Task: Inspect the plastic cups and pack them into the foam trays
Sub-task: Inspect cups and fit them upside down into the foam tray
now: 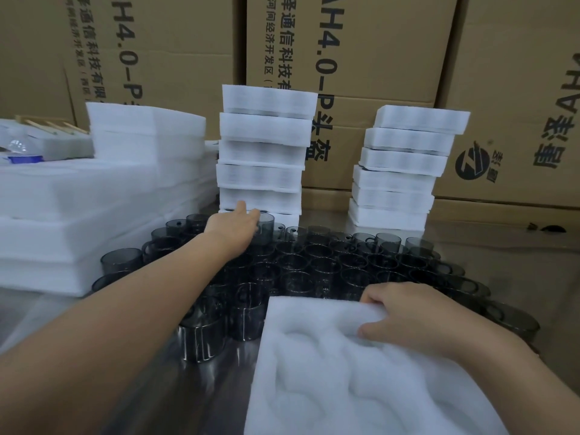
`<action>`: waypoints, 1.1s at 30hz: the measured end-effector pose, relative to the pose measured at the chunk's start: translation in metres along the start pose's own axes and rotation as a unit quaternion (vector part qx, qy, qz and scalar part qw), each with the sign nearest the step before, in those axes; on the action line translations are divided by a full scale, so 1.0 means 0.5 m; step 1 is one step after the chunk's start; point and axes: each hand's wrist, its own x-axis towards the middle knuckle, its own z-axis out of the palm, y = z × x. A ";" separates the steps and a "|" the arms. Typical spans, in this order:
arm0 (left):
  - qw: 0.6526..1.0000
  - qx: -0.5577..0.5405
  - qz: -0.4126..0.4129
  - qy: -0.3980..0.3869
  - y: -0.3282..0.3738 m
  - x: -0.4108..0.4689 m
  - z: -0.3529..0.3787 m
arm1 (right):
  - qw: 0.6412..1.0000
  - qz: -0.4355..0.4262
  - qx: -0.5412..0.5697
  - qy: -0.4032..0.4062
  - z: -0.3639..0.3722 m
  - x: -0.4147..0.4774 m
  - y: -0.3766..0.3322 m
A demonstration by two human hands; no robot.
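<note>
Several dark smoky plastic cups point(317, 265) stand packed together across the middle of the table. My left hand point(233, 226) reaches over them to the far side and grips one cup point(266, 226) that sits higher than the rest. A white foam tray point(329, 378) with shallow round hollows lies at the near right. My right hand point(408, 312) holds the tray's far edge, fingers curled over it and thumb on top.
Two stacks of filled foam trays stand at the back, one in the centre point(263, 152) and one at the right point(405, 164). A pile of foam sheets point(78, 215) fills the left. Cardboard boxes point(376, 58) wall off the back.
</note>
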 end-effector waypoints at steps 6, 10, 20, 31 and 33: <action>0.990 -0.035 0.122 0.053 0.044 -0.032 -0.011 | 1.000 -0.002 -0.001 0.001 0.000 -0.001 0.001; 0.979 -0.061 0.180 0.076 0.069 -0.046 -0.016 | 1.000 -0.005 0.003 0.000 -0.001 -0.003 0.001; 0.966 -0.066 0.217 0.123 0.112 -0.069 -0.019 | 1.000 -0.001 0.016 -0.004 -0.004 -0.007 -0.003; 0.933 -0.182 0.163 0.265 0.162 -0.106 -0.082 | 1.000 -0.020 0.018 0.006 0.000 -0.006 0.004; 0.919 -0.248 0.143 0.270 0.189 -0.122 -0.093 | 0.998 -0.015 0.058 0.024 0.000 -0.005 0.007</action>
